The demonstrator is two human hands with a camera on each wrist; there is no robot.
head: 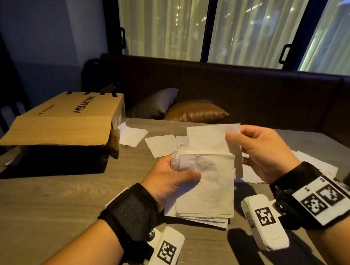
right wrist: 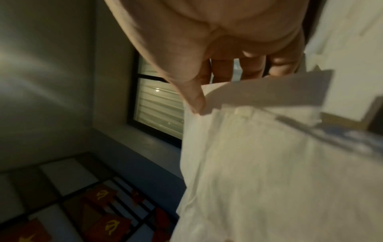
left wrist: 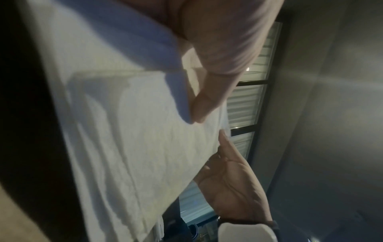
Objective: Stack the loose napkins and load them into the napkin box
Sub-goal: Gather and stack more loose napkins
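My left hand [head: 171, 176] grips a stack of white napkins [head: 209, 188] above the table, thumb on top and fingers underneath. The left wrist view shows that thumb [left wrist: 207, 104] lying on the top napkin [left wrist: 124, 131]. My right hand [head: 258, 149] pinches a single napkin [head: 210, 138] by its upper right corner and holds it just behind and above the stack. In the right wrist view the thumb [right wrist: 192, 98] presses on this sheet [right wrist: 259, 163]. Loose napkins [head: 162, 145] lie on the table beyond the stack.
A large open cardboard box [head: 66, 120] stands at the table's far left. More napkins [head: 318, 163] lie on the wooden table [head: 53, 196] to the right, behind my right wrist. A dark bench with two cushions [head: 195, 110] runs behind the table.
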